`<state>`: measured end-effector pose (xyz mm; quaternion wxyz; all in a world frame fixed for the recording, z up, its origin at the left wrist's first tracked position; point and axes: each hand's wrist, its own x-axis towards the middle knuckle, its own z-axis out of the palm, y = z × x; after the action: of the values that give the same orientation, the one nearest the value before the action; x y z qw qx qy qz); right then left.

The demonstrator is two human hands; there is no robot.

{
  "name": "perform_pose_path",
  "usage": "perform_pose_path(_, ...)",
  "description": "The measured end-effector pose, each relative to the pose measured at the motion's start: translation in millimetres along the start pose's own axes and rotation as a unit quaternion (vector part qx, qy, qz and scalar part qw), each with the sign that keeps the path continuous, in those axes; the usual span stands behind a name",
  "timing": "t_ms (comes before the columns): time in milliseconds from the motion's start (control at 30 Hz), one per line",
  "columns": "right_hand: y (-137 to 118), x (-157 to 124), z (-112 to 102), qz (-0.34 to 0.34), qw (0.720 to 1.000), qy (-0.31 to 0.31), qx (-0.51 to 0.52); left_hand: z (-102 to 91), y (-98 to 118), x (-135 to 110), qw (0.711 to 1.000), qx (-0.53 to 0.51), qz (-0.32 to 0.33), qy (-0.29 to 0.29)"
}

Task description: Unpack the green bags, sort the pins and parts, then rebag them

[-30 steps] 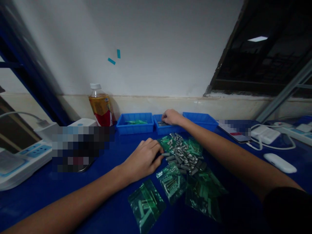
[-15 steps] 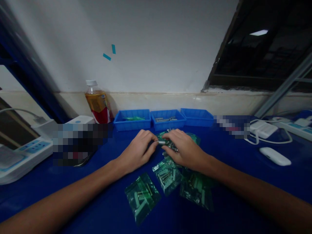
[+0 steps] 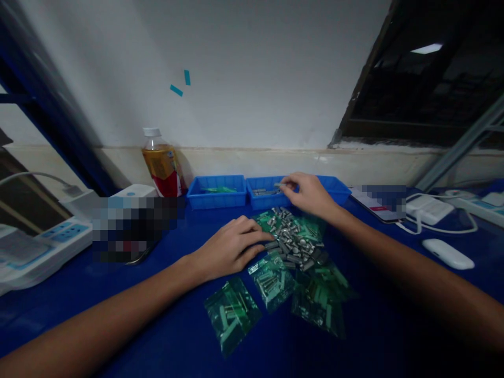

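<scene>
While the left hand lies beside the metal pile, the right hand holds a piece at the tray

Where the middle tray stands, just beyond the pile, the right hand's thumb and fingers are pinched on a small metal piece, above the tray's inside. At the pile's left edge, the left hand's fingers are parted, the forefinger reaching toward the loose pieces; whether it touches one I cannot tell.

As the parts lie, the work looks only partly done: some grey pieces are in the middle tray, while many more sit loose in the pile on the blue bench. Beyond the pile to its left, the left tray holds green items; beyond it to the right, the right tray is partly hidden by the hand. Nearer than the pile lie green bags with pale strips and slim metal parts inside; whether they are sealed is unclear.
</scene>
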<state>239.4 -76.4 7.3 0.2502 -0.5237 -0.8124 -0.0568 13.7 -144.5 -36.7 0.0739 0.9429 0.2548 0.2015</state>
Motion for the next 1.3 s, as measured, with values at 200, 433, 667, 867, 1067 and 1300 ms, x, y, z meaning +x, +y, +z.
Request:
perform_pose_path(200, 17, 62, 14, 0.079, 0.983, -0.147, -0.077, 0.5, 1, 1, 1.0, 0.003, -0.024, 0.006)
perform_pose_path(433, 7, 75, 40, 0.122, 0.964, -0.201, -0.121, 2.4, 0, -1, 0.999, -0.027, -0.04, 0.024)
perform_pose_path(667, 7, 76, 44, 0.143, 0.963, -0.194, -0.121, 3.4, -1, -1, 0.999, -0.026, -0.034, 0.028)
perform_pose_path(867, 13, 69, 41, 0.124, 0.981, -0.139, -0.056, 2.6, 0, -2, 0.999, -0.005, -0.032, 0.023)
perform_pose_path(1067, 3, 36, 21, 0.079, 0.996, -0.029, -0.024, 4.2, -2, -2, 0.995, 0.024, -0.067, 0.072)
perform_pose_path(1300, -46, -55, 9, -0.154, 0.982, 0.02, 0.107, 3.1, -3, 2, 0.986, -0.028, -0.093, 0.137)
